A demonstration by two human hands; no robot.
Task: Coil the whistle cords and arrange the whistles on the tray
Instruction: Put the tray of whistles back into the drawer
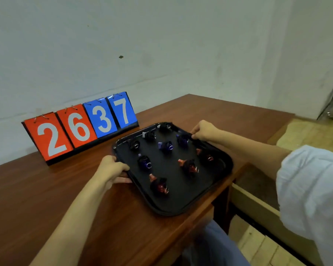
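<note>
Head view, looking down across a brown wooden table [46, 198]. Near the table's right edge, a black tray [181, 207], turned cornerwise to the camera and held on two opposite sides. Left hand [112, 169] grasping the tray's near left rim, thumb on top, fingers curled at the edge. Right hand [204, 130] clenched on the tray's far right rim, knuckles up. Cannot tell whether the tray sits flat on the wood or is raised a little.

Inside the tray, nine whistles in three rows of three, each with its cord wound into a small dark bundle. Along the tray's far left side, the black whistles [149, 135]. Next row inward, the purple whistles [165, 146]. Third row, toward the tray's middle, the red whistles [188, 166]. All lying apart from one another, metal rings glinting on several.

Closest to the left hand: the purple whistle at the row's left end, just inside the rim from the thumb, with the nearest red whistle a little further in. Closest to the right hand: the purple whistle at the row's far end, just beside the curled fingers. None touched by either hand; only the rim gripped.

Beyond the tray's far left side, a flip scoreboard [81, 127] standing against the pale wall: 2 and 6 on red cards, 3 and 7 on blue. To the tray's right, a white sleeve [306, 189] on the right arm.
</note>
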